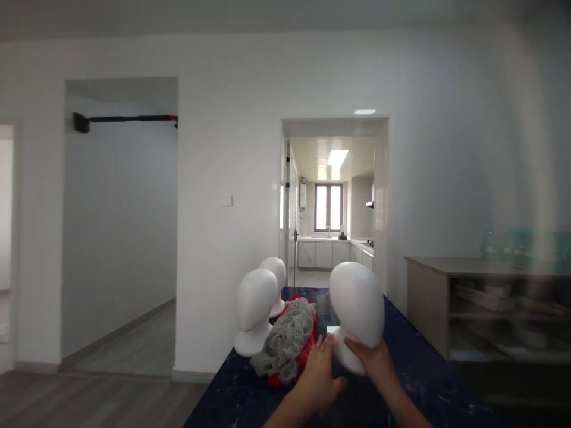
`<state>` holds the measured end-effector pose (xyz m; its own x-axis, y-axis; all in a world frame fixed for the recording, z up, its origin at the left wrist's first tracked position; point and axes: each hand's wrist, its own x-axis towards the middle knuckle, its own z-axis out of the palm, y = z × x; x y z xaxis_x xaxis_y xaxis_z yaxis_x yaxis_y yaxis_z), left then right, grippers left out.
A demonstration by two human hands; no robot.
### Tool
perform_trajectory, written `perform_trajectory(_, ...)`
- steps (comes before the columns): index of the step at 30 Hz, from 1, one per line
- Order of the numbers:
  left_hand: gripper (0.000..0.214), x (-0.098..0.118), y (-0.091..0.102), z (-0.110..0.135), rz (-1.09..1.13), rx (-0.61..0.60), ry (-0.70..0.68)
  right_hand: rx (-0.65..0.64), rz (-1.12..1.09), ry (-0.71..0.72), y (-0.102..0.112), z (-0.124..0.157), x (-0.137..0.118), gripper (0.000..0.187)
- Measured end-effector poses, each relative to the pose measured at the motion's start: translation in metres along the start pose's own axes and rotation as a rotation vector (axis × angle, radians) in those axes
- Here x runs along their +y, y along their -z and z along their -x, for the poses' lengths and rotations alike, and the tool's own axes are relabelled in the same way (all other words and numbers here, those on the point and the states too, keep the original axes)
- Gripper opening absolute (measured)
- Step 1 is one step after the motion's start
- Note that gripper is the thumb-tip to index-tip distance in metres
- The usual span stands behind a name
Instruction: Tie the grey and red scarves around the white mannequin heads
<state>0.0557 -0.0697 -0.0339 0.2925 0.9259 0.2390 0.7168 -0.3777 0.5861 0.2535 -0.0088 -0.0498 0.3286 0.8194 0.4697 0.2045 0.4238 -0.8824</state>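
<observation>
A white foam mannequin head (357,309) stands on the dark blue marbled table (428,380), tilted slightly. My right hand (372,359) wraps around its neck and base from the right. My left hand (319,374) rests flat with fingers stretched out, touching the base of the head and the edge of a pile of grey netting (288,339) over red fabric (307,348). Two more white mannequin heads (255,315) (275,279) stand upright behind the pile at the left.
A wooden shelf unit (491,309) with papers and greenish bottles stands at the right. A doorway ahead opens into a kitchen (332,238). Another doorway at the left has a black pull-up bar (125,119). White walls and grey wood floor surround.
</observation>
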Motion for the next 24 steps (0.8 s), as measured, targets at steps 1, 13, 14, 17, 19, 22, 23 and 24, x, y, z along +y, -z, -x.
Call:
perform_trajectory(1,0.104,-0.004,-0.002,-0.005,-0.04,0.004,0.037,0.028,0.034,0.0,0.001,-0.011,0.004,0.072)
perform_trajectory(13,0.064,-0.078,0.061,-0.018,-0.459,0.273,0.315,0.095,0.357,-0.119,-0.009,-0.027,0.064,0.105)
perform_trajectory(14,0.06,-0.083,0.063,-0.016,-0.465,0.266,0.31,0.101,0.352,-0.12,-0.009,-0.026,0.066,0.106)
perform_trajectory(17,0.057,-0.091,0.062,-0.016,-0.495,0.251,0.31,0.112,0.321,-0.112,-0.013,-0.026,0.065,0.104)
perform_trajectory(19,0.054,-0.092,0.06,-0.019,-0.513,0.257,0.315,0.107,0.311,-0.108,-0.016,-0.023,0.061,0.102)
perform_trajectory(22,0.047,-0.092,0.057,-0.024,-0.527,0.282,0.322,0.072,0.335,-0.096,-0.024,-0.014,0.057,0.101)
perform_trajectory(23,0.044,-0.093,0.057,-0.025,-0.528,0.288,0.325,0.058,0.348,-0.094,-0.026,-0.011,0.056,0.1)
perform_trajectory(24,0.042,-0.093,0.058,-0.025,-0.527,0.291,0.326,0.047,0.36,-0.093,-0.027,-0.007,0.056,0.099)
